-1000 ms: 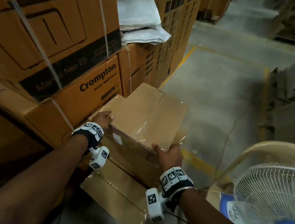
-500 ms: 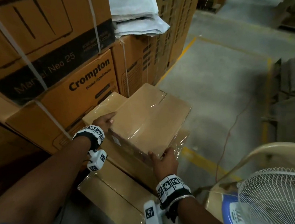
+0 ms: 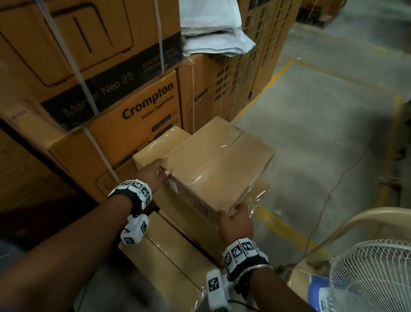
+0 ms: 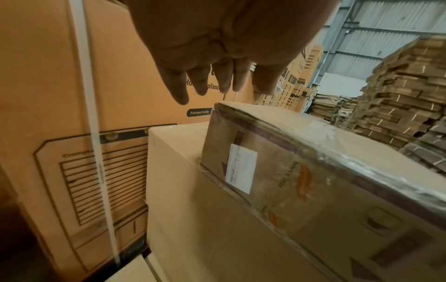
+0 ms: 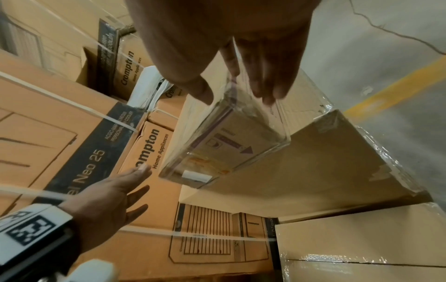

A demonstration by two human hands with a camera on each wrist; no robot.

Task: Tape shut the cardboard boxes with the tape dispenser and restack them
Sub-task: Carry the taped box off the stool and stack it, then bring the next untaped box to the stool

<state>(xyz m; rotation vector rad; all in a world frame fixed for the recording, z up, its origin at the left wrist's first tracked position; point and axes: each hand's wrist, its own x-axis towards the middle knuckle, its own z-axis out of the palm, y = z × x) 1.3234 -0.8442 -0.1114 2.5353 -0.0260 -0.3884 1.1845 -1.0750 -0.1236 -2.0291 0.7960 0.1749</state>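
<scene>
Centrally in the head view, the top cardboard box (image 3: 219,164), wrapped in clear film, sits skewed on a larger box (image 3: 156,144) beneath it, overhanging toward the lower right of the frame. A white label (image 4: 241,167) shows on its near side face in the left wrist view. The right hand (image 3: 237,222) holds the box's near right corner: in the right wrist view the thumb (image 5: 200,89) lies on one face and the fingers (image 5: 270,87) on the adjoining face, gently bent round the edge. The left hand (image 3: 152,174) is at the near left corner; in the head view it seems to touch the box, but the left wrist view shows its fingers (image 4: 178,91) straight, spread and clear of the corner, holding nothing. Below these, at lower centre of the head view, a third box (image 3: 169,263) lies with shiny film on it. Up the left side rise strapped Crompton cartons (image 3: 138,116), with folded white sacks (image 3: 209,25) on one at the top centre. A yellow floor line (image 3: 285,226) runs past the stack, and a white pedestal fan (image 3: 376,287) fills the lower right corner.
</scene>
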